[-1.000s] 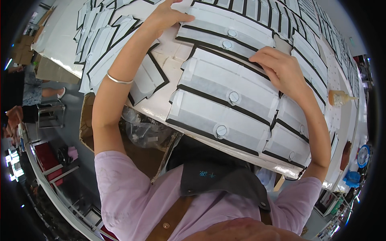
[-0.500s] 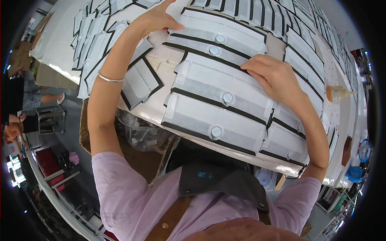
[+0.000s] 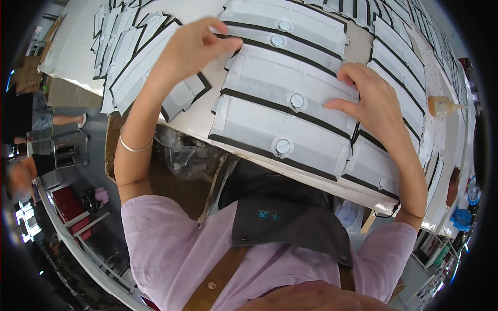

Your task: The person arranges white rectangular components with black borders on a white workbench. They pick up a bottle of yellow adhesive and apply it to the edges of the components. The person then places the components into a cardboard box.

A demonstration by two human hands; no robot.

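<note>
In front of me, overlapping white rectangular panels with black edges and round silvery discs lie in a column. My left hand [image 3: 199, 49] is at the left ends of the upper panels. Its thumb and forefinger are apart, the thumb touching or just over a corner of the middle panel [image 3: 270, 75]. My right hand [image 3: 365, 96] is over that panel's right end, thumb and fingers spread, with nothing seen between them. A panel with a narrow visible strip [image 3: 306, 49] lies partly under the one beyond it. The nearest panel [image 3: 249, 129] lies along the table's front edge.
More panels [image 3: 129, 67] lie in a loose pile at the left. Further rows of panels [image 3: 397, 59] run along the right and far side. A small bottle of yellowish liquid [image 3: 440, 106] stands at the right. Below the table edge is an open cardboard box [image 3: 189, 199] holding clear plastic.
Both hands have come nearer to me over the panels. The right hand's fingers have spread from a near pinch. The view has tilted, so the panels appear higher; they keep their places.
</note>
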